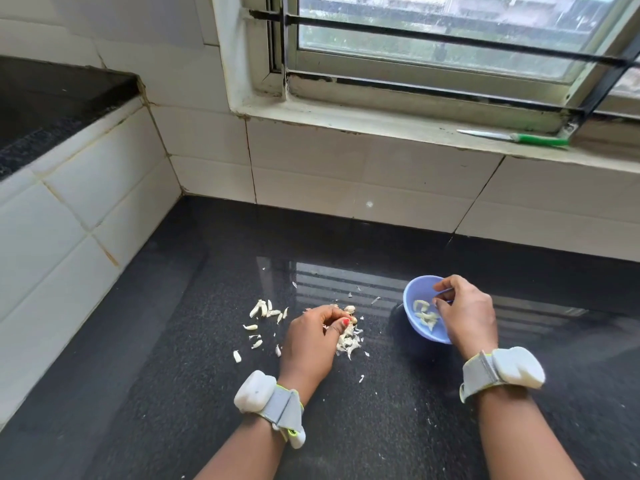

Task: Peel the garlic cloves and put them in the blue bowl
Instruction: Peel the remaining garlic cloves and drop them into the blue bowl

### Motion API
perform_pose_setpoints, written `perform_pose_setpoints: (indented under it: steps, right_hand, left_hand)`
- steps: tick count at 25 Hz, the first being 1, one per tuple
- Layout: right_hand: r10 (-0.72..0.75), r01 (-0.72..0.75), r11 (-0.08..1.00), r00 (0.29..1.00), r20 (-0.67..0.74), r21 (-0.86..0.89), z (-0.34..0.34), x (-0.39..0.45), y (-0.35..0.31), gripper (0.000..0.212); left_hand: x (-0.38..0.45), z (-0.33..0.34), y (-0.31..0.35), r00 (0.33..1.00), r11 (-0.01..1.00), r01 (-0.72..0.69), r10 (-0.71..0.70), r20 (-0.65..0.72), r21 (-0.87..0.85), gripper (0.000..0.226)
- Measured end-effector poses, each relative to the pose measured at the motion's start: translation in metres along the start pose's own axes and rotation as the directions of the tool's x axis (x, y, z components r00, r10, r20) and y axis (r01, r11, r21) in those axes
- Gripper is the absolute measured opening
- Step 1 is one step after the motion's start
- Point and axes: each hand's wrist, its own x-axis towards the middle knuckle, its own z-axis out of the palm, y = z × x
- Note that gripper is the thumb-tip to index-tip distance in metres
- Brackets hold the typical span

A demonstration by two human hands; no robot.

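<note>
Dropping a peeled clove cleanly means letting the right hand (465, 315) release low inside the blue bowl (420, 308), not from above the rim, since the smooth plastic wall would let a slick clove bounce out. That hand hovers over the bowl's right side with fingers loosely curled and narrow; whether it holds a clove I cannot tell. Several pale, curved peeled cloves (426, 315) lie in the bowl, which stands toward the desk's (173, 393) right side. The left hand (311, 341) rests near the desk's middle, fingertips pinched narrow on unpeeled garlic cloves (350, 310) beside a heap of papery white skins (349, 341). More thin, flaky scraps (263, 308) lie scattered toward the left. The desk is dark, glossy speckled stone, so light skins will slide easily.
</note>
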Motion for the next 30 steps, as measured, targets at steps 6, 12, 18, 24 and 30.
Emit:
perform_pose_setpoints:
  steps: [6,12,18,24,30]
  right_hand:
    - [-0.075,0.082,0.994,0.993,-0.093,0.072,-0.006,-0.011,-0.024,0.016]
    - [-0.486,0.462,0.865,0.868,0.098,0.196,0.037,-0.046,-0.088,0.018]
    - [-0.702,0.746,0.661,0.581,0.411,0.075,0.094,-0.083,-0.136,0.027]
    - [-0.797,0.885,0.461,0.447,0.406,-0.069,0.124,-0.078,-0.16,0.026]
    - [-0.868,0.95,0.242,0.303,0.394,-0.198,0.147,-0.075,-0.173,0.015]
  left_hand:
    - [0.005,-0.033,-0.011,0.991,0.998,-0.012,0.002,-0.136,-0.069,0.026]
    - [0.005,-0.096,-0.057,0.917,0.993,0.086,-0.109,-0.383,-0.078,0.019]
    - [-0.004,-0.109,-0.08,0.888,0.973,0.201,-0.23,-0.399,-0.113,0.022]
    - [-0.003,-0.099,-0.077,0.89,0.966,0.219,-0.255,-0.379,-0.137,0.018]
    - [0.0,-0.101,-0.075,0.889,0.965,0.212,-0.256,-0.379,-0.154,0.017]
